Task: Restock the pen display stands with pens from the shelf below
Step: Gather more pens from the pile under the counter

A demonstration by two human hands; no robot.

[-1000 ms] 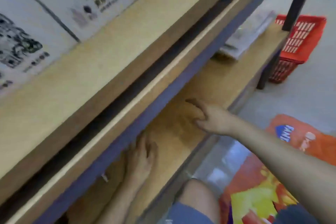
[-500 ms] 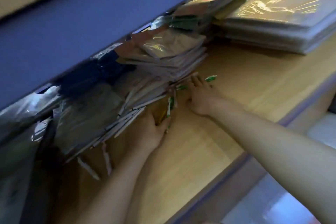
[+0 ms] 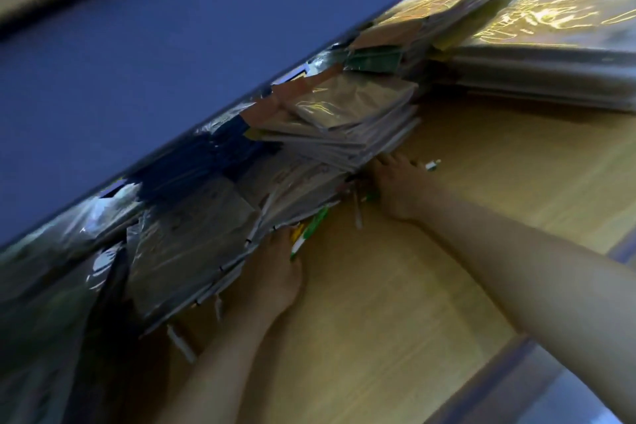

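Reaching left hand point(image 3: 275, 275): fingertips hidden under wrapped packs point(image 3: 192, 234) at its 11 o'clock; grip cannot be told
Right hand point(image 3: 395, 186): grip slack, fingers straight, nothing held
Pens: green-and-white pen point(image 3: 309, 231) by the left thumb, 1 o'clock; white pen point(image 3: 358, 213) at the right hand's 8 o'clock
Shelf point(image 3: 447, 268): wooden, carrying everything

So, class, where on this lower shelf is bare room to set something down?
Bare shelf wood between the forearms, and from the right hand to the big wrapped stack. Crowded: wrapped packs and loose pens at the left hand.
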